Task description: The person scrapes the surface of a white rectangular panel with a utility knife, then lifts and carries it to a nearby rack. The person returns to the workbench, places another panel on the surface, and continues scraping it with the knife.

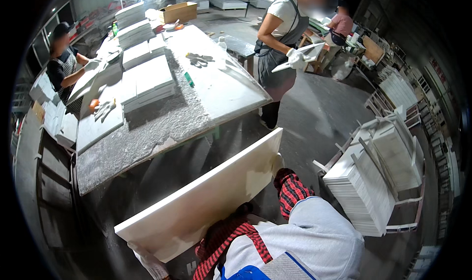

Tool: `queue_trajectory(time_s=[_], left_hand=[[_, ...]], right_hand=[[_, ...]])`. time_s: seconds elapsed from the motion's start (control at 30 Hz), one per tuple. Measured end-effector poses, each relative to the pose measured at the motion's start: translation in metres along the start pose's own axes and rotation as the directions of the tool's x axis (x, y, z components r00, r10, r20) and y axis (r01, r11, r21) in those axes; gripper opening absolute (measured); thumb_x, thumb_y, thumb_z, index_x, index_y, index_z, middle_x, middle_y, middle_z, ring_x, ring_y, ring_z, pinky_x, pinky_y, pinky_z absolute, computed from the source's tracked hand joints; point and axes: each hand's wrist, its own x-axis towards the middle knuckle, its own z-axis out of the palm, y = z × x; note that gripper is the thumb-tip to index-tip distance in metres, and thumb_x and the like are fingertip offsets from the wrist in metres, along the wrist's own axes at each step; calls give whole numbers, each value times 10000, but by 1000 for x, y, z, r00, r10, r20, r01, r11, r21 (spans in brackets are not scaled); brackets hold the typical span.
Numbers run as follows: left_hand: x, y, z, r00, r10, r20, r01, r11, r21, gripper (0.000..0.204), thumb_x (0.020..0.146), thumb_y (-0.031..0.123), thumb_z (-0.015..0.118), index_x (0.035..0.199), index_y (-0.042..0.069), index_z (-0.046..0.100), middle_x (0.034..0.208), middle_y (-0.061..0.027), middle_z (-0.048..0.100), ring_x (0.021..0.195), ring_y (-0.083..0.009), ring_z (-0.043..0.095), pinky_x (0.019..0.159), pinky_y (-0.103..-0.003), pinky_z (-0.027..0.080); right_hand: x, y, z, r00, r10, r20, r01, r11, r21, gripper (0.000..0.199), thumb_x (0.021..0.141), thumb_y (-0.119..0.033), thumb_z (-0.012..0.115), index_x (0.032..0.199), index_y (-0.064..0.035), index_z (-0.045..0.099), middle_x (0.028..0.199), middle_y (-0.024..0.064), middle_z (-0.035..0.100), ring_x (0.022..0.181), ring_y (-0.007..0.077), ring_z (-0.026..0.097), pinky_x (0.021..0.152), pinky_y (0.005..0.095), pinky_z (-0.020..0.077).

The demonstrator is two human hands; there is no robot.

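A long white slab, with a smooth face and a thin pale edge, is held tilted in front of my body, its right end higher. At its lower left corner my gloved left hand grips the edge; part of the fingers is behind the slab. My gloved right hand holds the right end, and most of its fingers are hidden by the slab. Red-and-black checked sleeves cover my forearms. The slab is apart from the dusty worktable beyond it.
Stacked white slabs, grey gloves and a green block lie on the worktable. Upright slabs fill a rack at right. One co-worker carries a white piece; others stand at left and far back.
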Motion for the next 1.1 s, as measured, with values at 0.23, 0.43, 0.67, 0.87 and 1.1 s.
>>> queue_trajectory(time_s=[0.23, 0.43, 0.67, 0.87, 1.1], left_hand=[[68, -21, -10, 998, 14, 61, -23, 988, 151, 918, 1003, 698, 285, 1484, -83, 330, 1453, -228, 446, 1283, -295, 471, 1098, -394, 360], [108, -13, 0, 983, 172, 70, -182, 968, 173, 801, 1046, 616, 287, 1533, -19, 292, 1464, -133, 429, 1324, -236, 407, 1132, -383, 310], [136, -8, 4, 997, 62, 44, -67, 989, 135, 850, 1028, 653, 283, 1534, -29, 266, 1470, -167, 423, 1314, -257, 426, 1110, -377, 336], [142, 17, 14, 993, -119, -21, 120, 991, 55, 860, 1017, 673, 296, 1541, -7, 263, 1465, -145, 430, 1300, -246, 437, 1092, -369, 357], [158, -3, -41, 981, -191, -30, 190, 982, -21, 752, 1047, 605, 313, 1464, -14, 402, 1349, -113, 524, 1209, -208, 496, 1052, -343, 394]], right_hand=[[-48, -9, 19, 1000, 13, 2, -14, 989, 150, 338, 986, -303, 437, 892, -73, 665, 720, 33, 578, 598, 169, 527, 536, 350, 412], [-19, -5, 63, 999, 3, 36, -5, 999, 52, 365, 984, -364, 458, 889, -75, 661, 769, 30, 604, 621, 182, 549, 548, 361, 411], [-6, -11, 118, 966, -222, 136, 256, 907, -335, 347, 984, -376, 468, 934, -95, 665, 800, 34, 630, 619, 194, 579, 532, 353, 454], [7, -22, 145, 982, 73, 173, -47, 988, -149, 309, 961, -329, 513, 975, -69, 679, 850, 75, 665, 664, 237, 639, 527, 372, 491], [-47, -95, 208, 866, 319, 386, -376, 923, 81, 314, 969, -336, 513, 970, -71, 681, 852, 63, 674, 678, 198, 625, 557, 370, 466]])
